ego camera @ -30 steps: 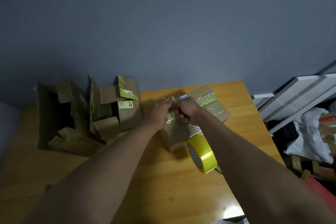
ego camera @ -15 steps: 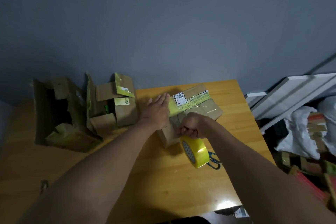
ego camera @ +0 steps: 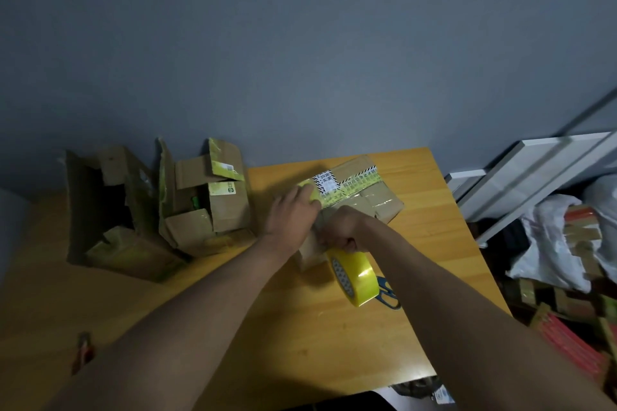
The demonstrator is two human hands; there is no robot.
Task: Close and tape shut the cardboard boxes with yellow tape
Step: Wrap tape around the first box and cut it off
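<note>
Closed brown box mid-table, yellow strip across; yellow tape roll at near end.

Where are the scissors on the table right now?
The blue-handled scissors lie on the wooden table, right of centre in the head view, mostly hidden behind the yellow tape roll held by the right hand.

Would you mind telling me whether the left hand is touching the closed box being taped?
Touching: the head view shows the left hand lying flat on top of the closed box, its fingers pressing the yellow tape strip there.
</note>
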